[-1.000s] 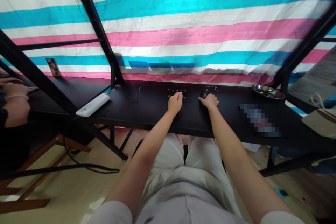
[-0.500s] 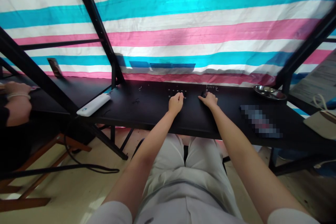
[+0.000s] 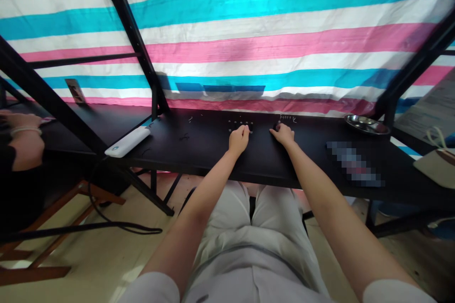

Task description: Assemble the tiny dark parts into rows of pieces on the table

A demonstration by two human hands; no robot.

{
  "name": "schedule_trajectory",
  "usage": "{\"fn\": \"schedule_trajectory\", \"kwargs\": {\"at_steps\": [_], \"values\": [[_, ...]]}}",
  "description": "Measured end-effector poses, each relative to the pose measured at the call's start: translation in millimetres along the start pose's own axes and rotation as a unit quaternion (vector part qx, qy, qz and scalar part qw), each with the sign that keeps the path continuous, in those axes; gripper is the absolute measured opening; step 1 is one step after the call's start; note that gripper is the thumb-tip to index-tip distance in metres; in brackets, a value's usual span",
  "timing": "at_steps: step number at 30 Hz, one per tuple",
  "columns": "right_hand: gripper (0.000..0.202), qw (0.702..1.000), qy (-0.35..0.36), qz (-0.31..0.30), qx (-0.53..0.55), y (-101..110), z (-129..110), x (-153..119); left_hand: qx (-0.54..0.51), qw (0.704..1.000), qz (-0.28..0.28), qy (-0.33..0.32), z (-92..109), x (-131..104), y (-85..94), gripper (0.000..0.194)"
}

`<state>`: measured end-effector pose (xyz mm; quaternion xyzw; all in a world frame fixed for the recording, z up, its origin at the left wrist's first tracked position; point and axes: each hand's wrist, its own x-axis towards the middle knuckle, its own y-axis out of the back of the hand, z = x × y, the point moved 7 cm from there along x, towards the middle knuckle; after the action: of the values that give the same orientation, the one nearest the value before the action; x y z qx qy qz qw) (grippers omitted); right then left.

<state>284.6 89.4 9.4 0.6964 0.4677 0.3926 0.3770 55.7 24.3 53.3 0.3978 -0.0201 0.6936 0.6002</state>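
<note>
Both of my hands rest over the black table (image 3: pixel 202 151). My left hand (image 3: pixel 239 139) is closed in a pinch at several small pale pieces (image 3: pixel 235 122) laid out in rows; whatever its fingertips hold is too small to make out. To the right, my right hand (image 3: pixel 283 134) has its fingers bent around a small dark thing, with the thumb pointing left; the thing is mostly hidden. Just behind that hand lies a row of small thin light pieces (image 3: pixel 287 118). The two hands are apart.
A white box-shaped device (image 3: pixel 128 142) lies left, near small dark scraps (image 3: pixel 184 137). On the right are a shiny metal dish (image 3: pixel 367 124), a blurred packet (image 3: pixel 355 164) and a beige bag (image 3: pixel 437 166). Black frame bars stand both sides. Another person's hand (image 3: pixel 23 123) is far left.
The other person's hand at the far left has shifted slightly. My hands have kept almost the same places and poses, and the view has moved very little.
</note>
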Motion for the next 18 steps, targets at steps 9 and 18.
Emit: {"fn": "schedule_trajectory", "kwargs": {"at_steps": [9,18], "values": [[0.032,1.0,0.011,-0.003,0.0,-0.1,-2.2,0.6,0.006,1.0,-0.001,0.002,-0.4,-0.4,-0.1,0.042],[0.023,1.0,0.027,-0.007,-0.004,-1.2,-4.1,-3.5,0.012,1.0,-0.002,0.001,2.9,-0.5,1.1,0.04]]}}
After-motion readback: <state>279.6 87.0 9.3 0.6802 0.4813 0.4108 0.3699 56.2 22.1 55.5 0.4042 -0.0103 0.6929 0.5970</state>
